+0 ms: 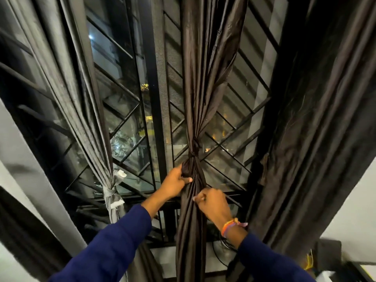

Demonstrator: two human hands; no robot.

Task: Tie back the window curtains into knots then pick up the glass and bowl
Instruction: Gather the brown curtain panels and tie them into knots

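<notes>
Window (126, 110), with diagonal black grille bars, fills the field behind three hanging curtains. At your right the widest curtain (317, 127) hangs loose and untied. At your left the grey curtain (81, 102) is gathered and already tied in a knot (110, 193) low down. At centre, the dark brown curtain (203, 82) runs as one long vertical rope of cloth, its long axis straight up and down, cinched by its own knot (194, 148).

Note the key relation: that knot lies directly above both of your hands, on the same vertical line. Your left hand (176, 183) is the nearer one, just below the knot, its fingers and thumb curled round the bunched cloth. Your right hand (211, 202) sits lower and a little to the right, pinching the hanging tail (190, 241) of the same curtain between thumb and fingers; a coloured wristband (231, 225) marks that wrist.

Any tightening, by this reading, would run along the cloth's axis, the lower hand drawing down against the upper. The glass and bowl are not in view.
</notes>
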